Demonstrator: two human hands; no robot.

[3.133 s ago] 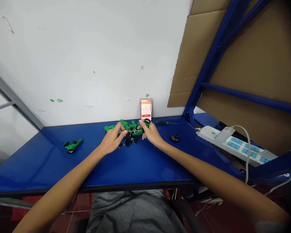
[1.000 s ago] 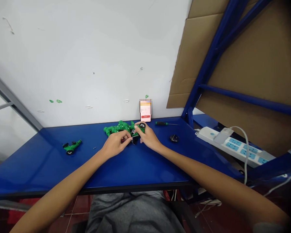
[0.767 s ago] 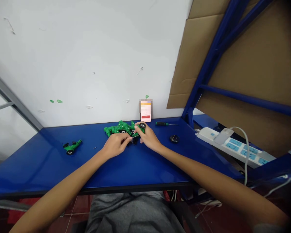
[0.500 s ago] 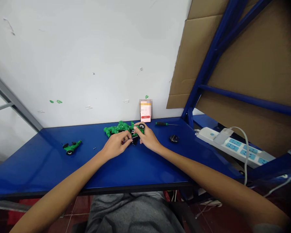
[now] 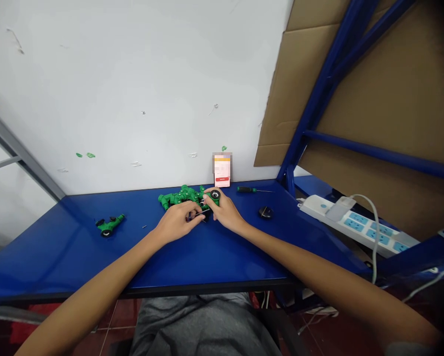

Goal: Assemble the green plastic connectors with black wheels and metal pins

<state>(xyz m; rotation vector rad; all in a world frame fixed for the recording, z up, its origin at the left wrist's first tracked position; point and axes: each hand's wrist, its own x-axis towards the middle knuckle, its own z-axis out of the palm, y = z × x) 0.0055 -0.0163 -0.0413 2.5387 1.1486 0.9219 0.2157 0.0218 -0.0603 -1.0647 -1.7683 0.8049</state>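
Currently, the person's right hand (image 5: 225, 210) is clenched around a green plastic part (image 5: 214, 197) bearing a black wheel, while the left hand (image 5: 176, 221) pinches a thin metal-shafted tool (image 5: 199, 213), its tip just below that part. A heap of green fittings (image 5: 177, 197) lies just beside the grip on a blue workbench (image 5: 96, 257); a black-handled screwdriver (image 5: 249, 188) and a black disc (image 5: 266, 212) rest to the right, near a power strip (image 5: 355, 222).

Bare hands (image 5: 175, 223), forearms (image 5: 92, 272); grey wrinkled cloth (image 5: 203, 329) over lap (trousers or shorts, unclear).
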